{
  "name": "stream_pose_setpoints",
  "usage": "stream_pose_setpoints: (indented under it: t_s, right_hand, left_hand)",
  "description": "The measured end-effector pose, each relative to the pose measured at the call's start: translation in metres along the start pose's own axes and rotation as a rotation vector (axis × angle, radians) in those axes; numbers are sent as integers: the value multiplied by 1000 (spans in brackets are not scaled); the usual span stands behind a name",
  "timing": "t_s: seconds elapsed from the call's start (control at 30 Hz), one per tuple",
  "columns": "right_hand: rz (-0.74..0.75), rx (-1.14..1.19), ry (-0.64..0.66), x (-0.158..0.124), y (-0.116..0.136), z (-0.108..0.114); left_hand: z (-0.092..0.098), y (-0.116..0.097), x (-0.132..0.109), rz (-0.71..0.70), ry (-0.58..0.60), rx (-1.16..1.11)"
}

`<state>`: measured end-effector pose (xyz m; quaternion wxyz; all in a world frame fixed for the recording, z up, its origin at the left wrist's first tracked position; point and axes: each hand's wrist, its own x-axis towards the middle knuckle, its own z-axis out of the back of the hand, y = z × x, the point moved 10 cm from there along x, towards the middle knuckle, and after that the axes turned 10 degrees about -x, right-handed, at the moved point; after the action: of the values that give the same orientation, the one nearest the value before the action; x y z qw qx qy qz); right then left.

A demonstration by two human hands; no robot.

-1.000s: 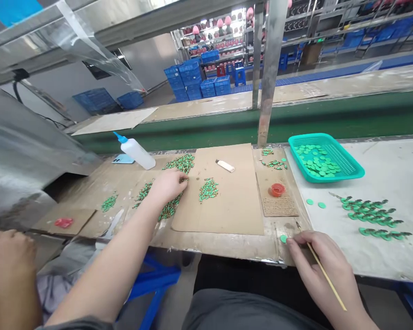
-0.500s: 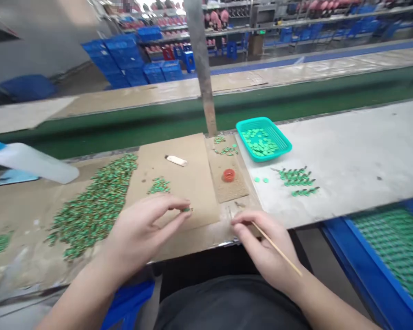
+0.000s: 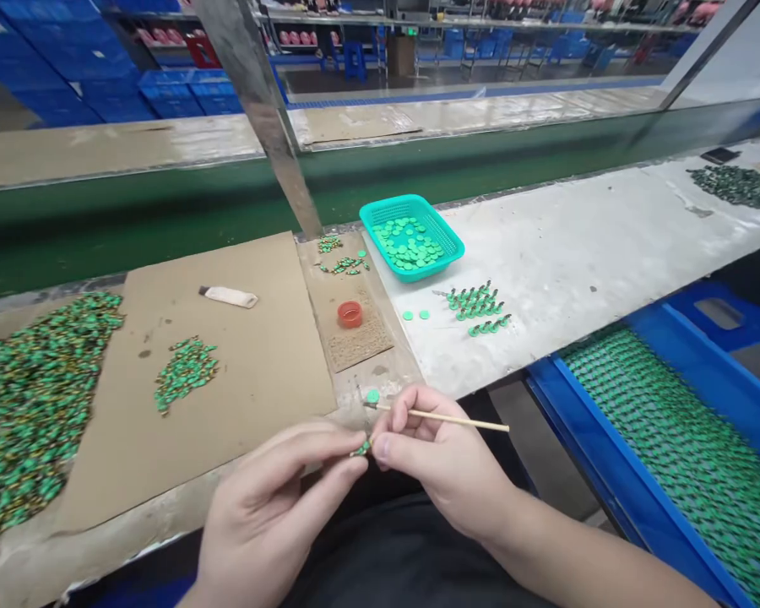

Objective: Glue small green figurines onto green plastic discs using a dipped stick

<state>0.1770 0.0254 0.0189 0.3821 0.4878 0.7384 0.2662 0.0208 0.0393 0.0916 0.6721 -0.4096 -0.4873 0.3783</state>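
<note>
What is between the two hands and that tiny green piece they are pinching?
Nothing visible. The left hand and right hand both touch the tiny green piece at their fingertips, above the table edge.

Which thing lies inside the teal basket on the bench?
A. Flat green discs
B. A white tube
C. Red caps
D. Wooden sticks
A. The teal basket holds a loose heap of flat green discs; the only red cap stands outside it on a small cardboard piece, and the white tube lies on the big cardboard sheet.
</note>
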Motion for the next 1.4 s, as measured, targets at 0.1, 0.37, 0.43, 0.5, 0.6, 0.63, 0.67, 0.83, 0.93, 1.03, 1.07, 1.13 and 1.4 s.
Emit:
stream_pose_setpoints:
  t_s: [0.1, 0.37, 0.43, 0.5, 0.6, 0.63, 0.67, 0.83, 0.93, 1.03, 1.07, 1.13, 1.4]
  right_hand:
    - [-31, 54, -23, -9, -11, 6]
    - [129, -278, -97, -10, 11, 36]
    - [310, -596, -133, -11, 38, 47]
    - [502, -910, -136, -15, 62, 47]
    - [635, -1145, -123, -13, 80, 46]
    - [646, -1168, -120, -10, 84, 45]
    - [652, -1175, -122, -7, 86, 45]
    - [792, -962, -220, -2, 102, 43]
    - [880, -952, -233, 0, 106, 41]
    - [805, -1174, -178, 10, 96, 38]
    - [768, -1242, -170, 13, 92, 39]
    - [702, -1316, -167, 18, 84, 45]
    - [721, -1209, -206, 20, 69, 57]
  left_hand:
    - [-11, 34, -21, 217, -117, -235]
    - [-18, 78, -23, 530, -361, -522]
    - [-12, 77, -20, 533, -398, -497]
    - [-7, 77, -20, 540, -429, -474]
    - [0, 78, -24, 556, -476, -423]
    - [3, 79, -25, 558, -490, -401]
    - [5, 79, -25, 559, -498, -379]
    - [14, 85, -26, 555, -464, -272]
    - [16, 86, -24, 537, -418, -196]
    - [20, 79, -16, 486, -378, -53]
    - [21, 76, -12, 462, -353, 7]
    - [20, 68, 0, 371, -275, 134]
    - [1, 58, 26, 34, -27, 307]
